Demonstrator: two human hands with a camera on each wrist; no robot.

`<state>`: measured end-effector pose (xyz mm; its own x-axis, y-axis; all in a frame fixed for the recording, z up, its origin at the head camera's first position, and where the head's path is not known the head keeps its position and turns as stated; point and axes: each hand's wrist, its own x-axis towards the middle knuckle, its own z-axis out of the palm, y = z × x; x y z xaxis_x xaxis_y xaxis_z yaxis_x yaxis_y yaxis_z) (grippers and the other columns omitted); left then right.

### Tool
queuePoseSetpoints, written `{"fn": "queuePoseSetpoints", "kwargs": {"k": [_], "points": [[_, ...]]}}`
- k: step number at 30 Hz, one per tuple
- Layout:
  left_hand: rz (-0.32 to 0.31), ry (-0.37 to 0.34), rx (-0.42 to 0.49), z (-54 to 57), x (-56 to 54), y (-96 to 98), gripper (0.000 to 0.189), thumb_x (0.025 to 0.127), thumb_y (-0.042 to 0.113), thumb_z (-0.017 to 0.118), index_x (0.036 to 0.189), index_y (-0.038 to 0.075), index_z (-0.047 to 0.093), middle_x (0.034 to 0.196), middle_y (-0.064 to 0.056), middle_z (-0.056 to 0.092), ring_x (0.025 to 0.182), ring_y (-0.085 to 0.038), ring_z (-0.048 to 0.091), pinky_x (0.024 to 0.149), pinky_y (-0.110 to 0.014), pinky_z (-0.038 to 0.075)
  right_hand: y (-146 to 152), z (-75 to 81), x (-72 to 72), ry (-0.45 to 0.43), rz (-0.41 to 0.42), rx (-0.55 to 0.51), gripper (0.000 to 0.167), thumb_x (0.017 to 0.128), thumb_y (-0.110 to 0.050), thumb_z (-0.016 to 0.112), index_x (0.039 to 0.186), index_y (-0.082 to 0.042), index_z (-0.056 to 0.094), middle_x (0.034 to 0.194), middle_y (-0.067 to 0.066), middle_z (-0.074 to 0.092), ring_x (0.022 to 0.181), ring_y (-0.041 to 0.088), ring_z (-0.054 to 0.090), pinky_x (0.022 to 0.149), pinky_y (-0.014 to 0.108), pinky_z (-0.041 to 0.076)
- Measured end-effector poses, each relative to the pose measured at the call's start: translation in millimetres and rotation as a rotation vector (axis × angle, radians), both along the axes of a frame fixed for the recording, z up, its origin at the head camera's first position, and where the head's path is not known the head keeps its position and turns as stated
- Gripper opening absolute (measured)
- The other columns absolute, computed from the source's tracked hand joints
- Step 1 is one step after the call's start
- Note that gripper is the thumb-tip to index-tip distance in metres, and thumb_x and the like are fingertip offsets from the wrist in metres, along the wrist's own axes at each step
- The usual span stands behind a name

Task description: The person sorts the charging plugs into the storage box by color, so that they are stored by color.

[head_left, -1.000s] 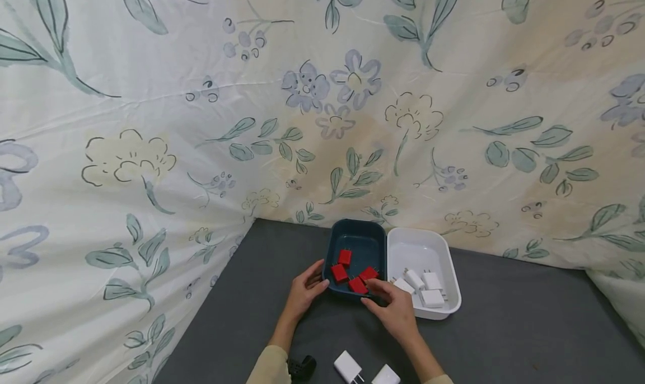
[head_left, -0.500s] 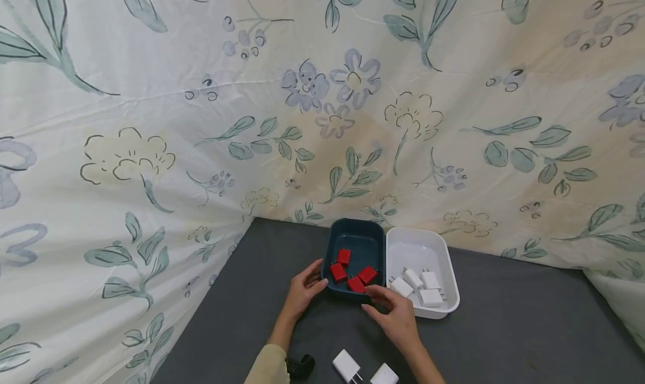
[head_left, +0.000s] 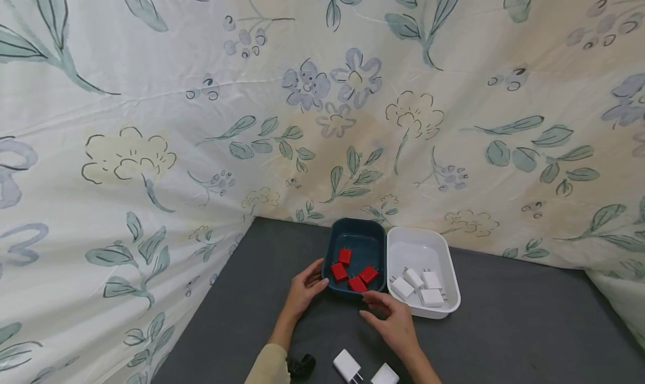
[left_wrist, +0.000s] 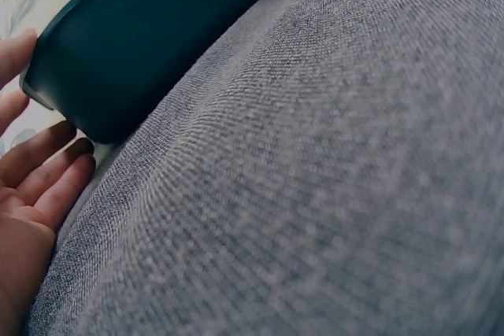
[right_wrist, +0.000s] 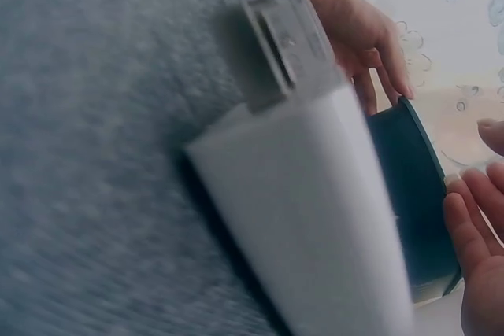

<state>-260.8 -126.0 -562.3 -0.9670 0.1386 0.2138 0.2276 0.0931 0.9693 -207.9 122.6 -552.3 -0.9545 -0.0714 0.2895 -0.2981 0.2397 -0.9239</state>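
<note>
My left hand (head_left: 302,289) rests its spread fingers against the left front corner of a dark teal tray (head_left: 364,233). In the left wrist view, the fingertips (left_wrist: 64,131) touch the outside of that tray. Several red plug chargers (head_left: 368,274) lie inside it. My right hand (head_left: 395,319) hovers by the tray's front right corner, thumb and fingers apart with nothing between them. Its fingertips are at or near the rim; contact is hard to tell. Beside the teal tray stands a white tray (head_left: 420,241) with several white plug chargers (head_left: 431,298).
Two white plug chargers (head_left: 347,365) lie on the dark grey cloth near me; one white charger (right_wrist: 299,210) looms large in the right wrist view. A black object (head_left: 302,367) is by my left forearm. A floral curtain (head_left: 322,93) hangs behind and left.
My right hand has drawn back slightly toward me, its fingertips shifting from over the teal tray's front edge to just in front of it. The left hand and trays stay put.
</note>
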Motion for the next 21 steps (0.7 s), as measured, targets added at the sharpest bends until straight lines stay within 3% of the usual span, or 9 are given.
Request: {"fn": "queuePoseSetpoints", "kwargs": {"k": [4, 12, 21], "points": [[-0.001, 0.006, 0.013, -0.7, 0.0, 0.2, 0.058, 0.091, 0.013, 0.068, 0.143, 0.0, 0.046, 0.14, -0.027, 0.052, 0.124, -0.041, 0.055, 0.105, -0.056, 0.042, -1.6, -1.8, 3.1, -0.032, 0.032, -0.002, 0.039, 0.07, -0.006, 0.086, 0.106, -0.013, 0.073, 0.103, 0.003, 0.074, 0.093, 0.015, 0.071, 0.08, 0.027, 0.058], [0.001, 0.006, 0.013, -1.8, -0.6, 0.2, 0.058, 0.091, 0.013, 0.068, 0.143, 0.001, 0.046, 0.14, -0.026, 0.053, 0.124, -0.041, 0.054, 0.105, -0.055, 0.042, -4.9, -5.8, 4.9, -0.099, 0.104, 0.022, 0.037, 0.074, -0.012, 0.085, 0.108, -0.007, 0.072, 0.104, 0.005, 0.074, 0.096, 0.016, 0.07, 0.08, 0.018, 0.056], [0.006, 0.015, 0.026, -4.0, -1.2, 0.9, 0.057, 0.091, 0.012, 0.068, 0.143, 0.001, 0.047, 0.139, -0.024, 0.054, 0.124, -0.039, 0.055, 0.104, -0.054, 0.043, -5.2, -4.9, 9.1, -0.137, 0.147, 0.048, 0.038, 0.075, -0.012, 0.084, 0.11, -0.005, 0.071, 0.106, 0.006, 0.074, 0.096, 0.019, 0.07, 0.081, 0.024, 0.058]]}}
